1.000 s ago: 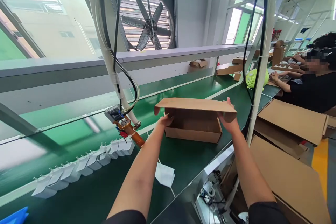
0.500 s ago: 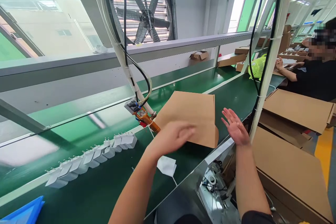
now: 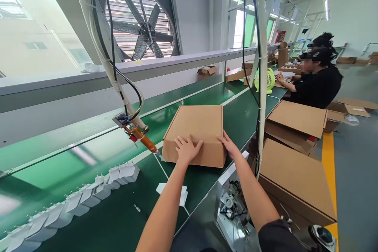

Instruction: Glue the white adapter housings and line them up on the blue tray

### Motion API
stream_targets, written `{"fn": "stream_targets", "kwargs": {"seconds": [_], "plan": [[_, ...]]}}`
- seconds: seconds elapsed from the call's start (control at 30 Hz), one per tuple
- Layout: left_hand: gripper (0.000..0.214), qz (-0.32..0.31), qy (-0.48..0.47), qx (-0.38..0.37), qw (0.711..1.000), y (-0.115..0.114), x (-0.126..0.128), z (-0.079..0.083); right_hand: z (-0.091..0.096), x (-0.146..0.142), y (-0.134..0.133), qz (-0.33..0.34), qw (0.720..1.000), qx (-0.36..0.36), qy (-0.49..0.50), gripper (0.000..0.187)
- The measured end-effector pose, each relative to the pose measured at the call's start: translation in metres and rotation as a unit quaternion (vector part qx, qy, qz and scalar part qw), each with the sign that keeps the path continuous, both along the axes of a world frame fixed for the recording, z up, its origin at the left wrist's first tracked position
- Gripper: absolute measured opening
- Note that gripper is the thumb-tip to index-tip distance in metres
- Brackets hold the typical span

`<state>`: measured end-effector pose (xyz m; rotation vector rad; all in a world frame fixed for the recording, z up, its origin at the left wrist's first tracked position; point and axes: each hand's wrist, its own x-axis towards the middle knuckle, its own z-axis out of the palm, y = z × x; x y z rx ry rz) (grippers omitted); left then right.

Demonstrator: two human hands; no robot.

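Note:
A closed brown cardboard box (image 3: 196, 126) lies on the green conveyor belt (image 3: 103, 220) in front of me. My left hand (image 3: 186, 149) rests flat on the box's near top edge, fingers spread. My right hand (image 3: 228, 144) touches the box's near right corner with its fingers stretched out. Neither hand grips anything.
An orange-handled tool (image 3: 138, 134) hangs on cables left of the box. A row of white chargers (image 3: 88, 193) lies along the belt, with white paper (image 3: 183, 195) near my arm. Flat cardboard stacks (image 3: 295, 173) stand at right. A seated person (image 3: 317, 78) works farther along, by a green fan (image 3: 267, 80).
The box's lid has come down and the box now lies shut on the belt. Both hands have moved onto its near edge, and my view has swung to the right.

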<state>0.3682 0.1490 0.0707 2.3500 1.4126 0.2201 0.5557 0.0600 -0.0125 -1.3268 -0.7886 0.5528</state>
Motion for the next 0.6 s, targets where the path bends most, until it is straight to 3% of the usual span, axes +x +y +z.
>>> {"fn": "stream_targets", "kwargs": {"seconds": [0.17, 0.3, 0.47, 0.53, 0.6], "plan": [[0.091, 0.034, -0.106, 0.003, 0.994, 0.000, -0.004, -0.006, 0.023, -0.014, -0.004, -0.008, 0.999, 0.052, -0.011, 0.100], [0.068, 0.014, -0.275, 0.069, 0.959, -0.003, -0.006, -0.006, 0.054, -0.024, -0.032, -0.054, 0.988, 0.107, -0.100, 0.109], [0.050, -0.026, -0.424, 0.106, 0.899, -0.010, -0.007, -0.009, 0.101, -0.036, -0.104, -0.119, 0.915, 0.158, -0.351, 0.087], [0.046, -0.024, -0.463, 0.110, 0.879, -0.011, -0.006, -0.014, 0.109, -0.038, -0.144, -0.168, 0.896, 0.155, -0.380, 0.088], [0.041, 0.000, -0.493, 0.107, 0.864, -0.012, -0.002, -0.020, 0.107, -0.034, -0.188, -0.217, 0.900, 0.148, -0.348, 0.099]]}}
